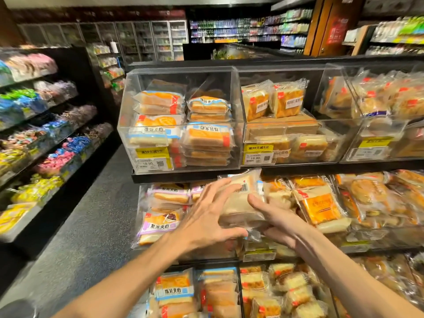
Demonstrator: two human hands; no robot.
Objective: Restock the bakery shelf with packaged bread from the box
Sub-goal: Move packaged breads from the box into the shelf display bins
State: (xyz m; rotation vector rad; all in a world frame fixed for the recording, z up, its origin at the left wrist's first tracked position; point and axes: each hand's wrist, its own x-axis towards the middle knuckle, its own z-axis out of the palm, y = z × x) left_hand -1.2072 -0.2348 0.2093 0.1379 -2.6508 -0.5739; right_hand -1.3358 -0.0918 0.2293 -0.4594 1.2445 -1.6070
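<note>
The bread pack (241, 196) hangs just before the shelf (174, 179). The left grip (206, 216) clasps its left side, fingers spread; the right grip (275, 223) cups it from below. Best slide it in flat, label outward, without squashing neighbouring packs (321, 207).

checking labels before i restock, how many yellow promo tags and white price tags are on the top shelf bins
yellow promo tags: 3
white price tags: 3
total: 6
</note>
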